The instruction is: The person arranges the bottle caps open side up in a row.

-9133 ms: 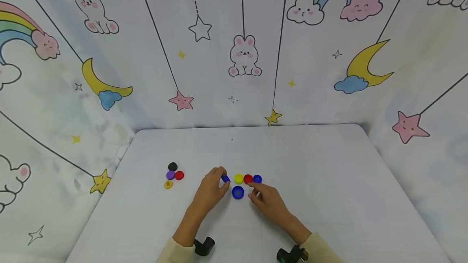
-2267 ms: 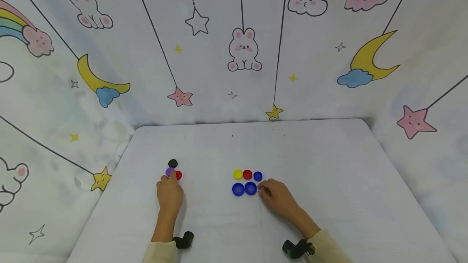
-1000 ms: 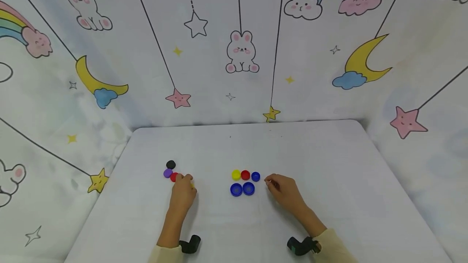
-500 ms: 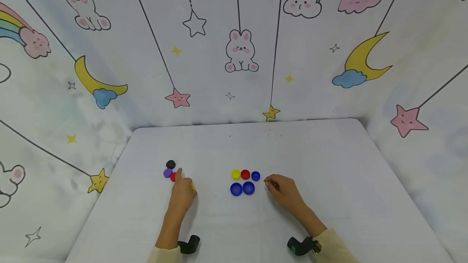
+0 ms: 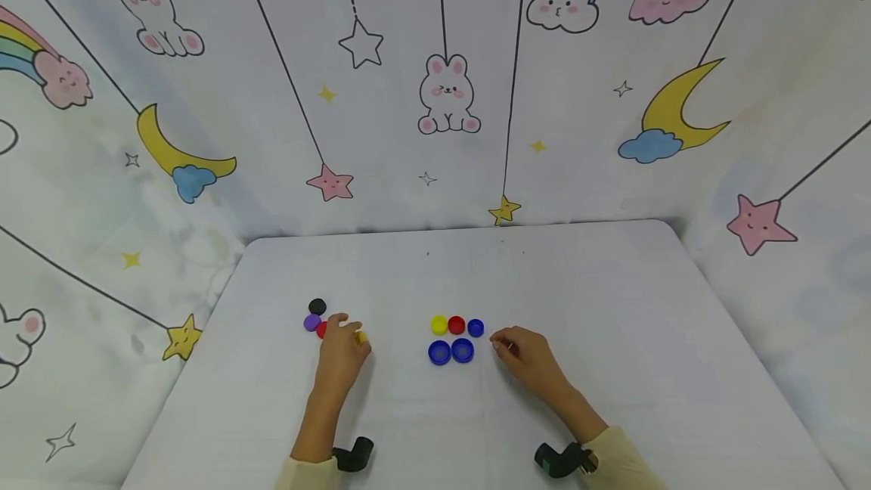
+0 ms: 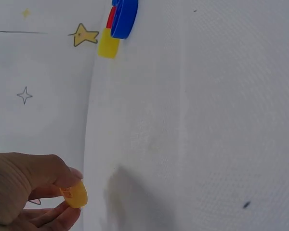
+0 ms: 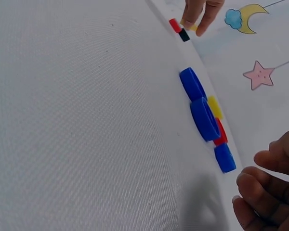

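Note:
My left hand (image 5: 340, 358) pinches a yellow bottle cap (image 6: 76, 195) between thumb and fingers, held above the table. Beside that hand lie a black cap (image 5: 317, 307), a purple cap (image 5: 312, 323) and a red cap (image 5: 322, 330), partly covered by the hand. At mid-table a yellow cap (image 5: 438, 325), a red cap (image 5: 457, 325) and a small blue cap (image 5: 475, 328) form a row. Two larger blue caps (image 5: 439, 353) sit side by side in front of them. Right of this group, my right hand (image 5: 529, 360) hovers with fingers loosely bent, holding nothing.
The caps lie on a white-covered table (image 5: 612, 308). A white backdrop (image 5: 286, 59) printed with rabbits, stars, moons and rainbows rises behind it and at both sides. Small dark cameras (image 5: 354, 454) are strapped to both wrists.
A larger blue cap from my left hand now lies beside its twin. My left hand has taken the yellow cap from the left cluster, moved right and shifted its fingers. My right hand drew back slightly.

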The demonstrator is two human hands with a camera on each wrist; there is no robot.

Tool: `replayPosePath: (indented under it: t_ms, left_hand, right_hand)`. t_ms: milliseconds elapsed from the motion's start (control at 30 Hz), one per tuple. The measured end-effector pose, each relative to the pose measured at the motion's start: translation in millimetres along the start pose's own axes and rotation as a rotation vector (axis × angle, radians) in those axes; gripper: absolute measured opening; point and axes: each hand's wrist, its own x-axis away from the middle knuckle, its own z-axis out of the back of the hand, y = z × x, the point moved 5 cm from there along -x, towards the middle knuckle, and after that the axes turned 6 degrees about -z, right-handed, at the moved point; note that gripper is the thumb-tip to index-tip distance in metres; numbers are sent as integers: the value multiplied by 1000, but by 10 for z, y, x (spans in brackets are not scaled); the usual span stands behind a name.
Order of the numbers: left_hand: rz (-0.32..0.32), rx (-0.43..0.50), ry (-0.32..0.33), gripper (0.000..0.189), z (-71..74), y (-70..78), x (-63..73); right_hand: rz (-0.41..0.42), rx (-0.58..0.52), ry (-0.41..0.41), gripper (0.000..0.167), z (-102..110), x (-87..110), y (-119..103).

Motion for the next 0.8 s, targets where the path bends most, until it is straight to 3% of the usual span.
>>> replayPosePath:
  t_ms: [233, 567, 800]
  left_hand:
    - [-10, 39, 51, 32, -6, -66, 4]
    - [-38, -3, -11, 26, -86, -59, 4]
    - [-44, 20, 24, 29, -82, -74, 14]
  right_hand:
    - [-13, -1, -1, 13, -19, -3, 21]
    - [-31, -11, -7, 14, -14, 11, 1]
    - [-48, -29, -24, 13, 5, 25, 8]
